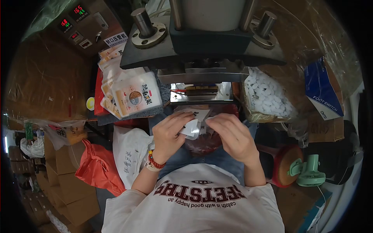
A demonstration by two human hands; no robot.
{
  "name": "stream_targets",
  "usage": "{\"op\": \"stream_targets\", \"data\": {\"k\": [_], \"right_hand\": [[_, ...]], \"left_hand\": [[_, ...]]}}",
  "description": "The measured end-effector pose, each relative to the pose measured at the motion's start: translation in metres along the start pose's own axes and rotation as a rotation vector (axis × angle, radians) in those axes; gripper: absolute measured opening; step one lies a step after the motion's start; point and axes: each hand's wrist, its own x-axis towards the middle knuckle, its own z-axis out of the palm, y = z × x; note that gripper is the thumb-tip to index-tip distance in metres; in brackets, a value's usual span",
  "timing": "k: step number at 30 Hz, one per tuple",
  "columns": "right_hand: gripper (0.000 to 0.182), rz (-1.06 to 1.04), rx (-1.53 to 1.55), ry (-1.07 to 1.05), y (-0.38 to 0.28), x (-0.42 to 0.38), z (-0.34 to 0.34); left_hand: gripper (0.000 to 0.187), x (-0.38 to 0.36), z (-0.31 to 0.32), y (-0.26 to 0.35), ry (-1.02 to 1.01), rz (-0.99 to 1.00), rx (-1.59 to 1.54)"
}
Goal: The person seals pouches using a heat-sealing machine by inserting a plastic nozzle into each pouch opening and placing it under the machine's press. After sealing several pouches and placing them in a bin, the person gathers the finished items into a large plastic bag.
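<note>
My left hand point(169, 132) is closed around a white printed pouch point(191, 129), fingers over its upper part and thumb below. My right hand point(233, 136) is at the pouch's right edge, fingertips pinched together. Whatever lies between those fingertips is too small or hidden to name. Both hands are above my lap, in front of the metal jaws of a press point(202, 92). More pouches, or part of a dark red bowl-like container point(204, 146), show under my hands; the overlap makes the details hard to tell.
A stack of printed pouches point(138, 95) lies left of the press. At its right stands a box of small white plastic pieces point(268, 95). A control box point(83, 27) with lit red digits is at the upper left. A green fan point(312, 171) stands at the right.
</note>
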Motion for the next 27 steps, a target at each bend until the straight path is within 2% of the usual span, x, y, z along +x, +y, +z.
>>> {"op": "stream_targets", "data": {"k": [1, 3, 5, 6, 8, 9, 10, 11, 13, 14, 15, 17, 18, 23, 25, 26, 27], "right_hand": [[0.045, 0.012, 0.018, -0.063, -0.001, 0.000, 0.000], [0.045, -0.003, 0.104, -0.031, 0.002, 0.001, 0.000], [0.044, -0.020, 0.192, -0.001, 0.006, 0.002, 0.000], [0.038, 0.028, 0.253, 0.033, 0.009, 0.001, 0.002], [0.032, 0.078, 0.314, 0.067, 0.013, 0.001, 0.005], [0.030, 0.192, 0.188, 0.130, 0.016, 0.002, 0.007], [0.028, 0.302, 0.059, 0.193, 0.019, 0.003, 0.008], [0.029, 0.429, 0.069, 0.236, 0.024, -0.003, 0.003], [0.030, 0.490, -0.094, 0.358, 0.040, -0.012, -0.017], [0.030, 0.631, -0.158, 0.347, 0.045, -0.016, -0.030], [0.030, 0.631, -0.158, 0.347, 0.054, -0.019, -0.036], [0.025, 0.709, -0.601, 0.161, 0.078, -0.024, -0.039], [0.025, 0.704, -0.643, 0.130, 0.099, -0.036, -0.029], [0.023, 0.691, -0.576, -0.031, 0.119, -0.040, -0.013], [0.022, 0.644, -0.572, -0.054, 0.119, -0.041, -0.013], [0.020, 0.670, -0.563, -0.013, 0.120, -0.043, -0.014], [0.019, 0.698, -0.556, 0.030, 0.121, -0.043, -0.014]], "left_hand": [[0.040, 0.002, -0.001, 0.003, -0.006, 0.028, 0.017], [0.042, 0.005, 0.000, 0.004, -0.012, 0.061, 0.031], [0.034, 0.003, 0.000, 0.006, -0.086, 0.000, -0.257], [0.034, 0.004, 0.001, 0.005, -0.088, 0.001, -0.258], [0.017, 0.005, 0.006, 0.002, -0.445, -0.499, -0.451], [0.017, 0.001, 0.020, -0.006, -0.446, -0.499, -0.451], [0.017, -0.004, 0.043, -0.018, -0.391, -0.674, -0.751], [0.021, -0.002, 0.057, -0.024, -0.321, -0.841, -1.051], [0.024, 0.018, 0.056, -0.027, -0.246, -0.960, -1.209], [0.026, 0.026, 0.057, -0.031, -0.231, -1.023, -1.299], [0.027, 0.035, 0.057, -0.034, -0.179, -0.971, -1.384], [0.028, 0.046, 0.056, -0.042, -0.227, -1.028, -1.417], [0.029, 0.047, 0.062, -0.048, -0.227, -1.023, -1.460], [0.029, 0.047, 0.062, -0.049, -0.207, -1.022, -1.428], [0.029, 0.049, 0.052, -0.051, -0.314, -1.023, -1.238], [0.046, 0.049, 0.039, -0.055, -0.490, -0.972, -0.870], [0.046, 0.045, 0.026, -0.055, -0.481, -0.969, -0.869]]}}
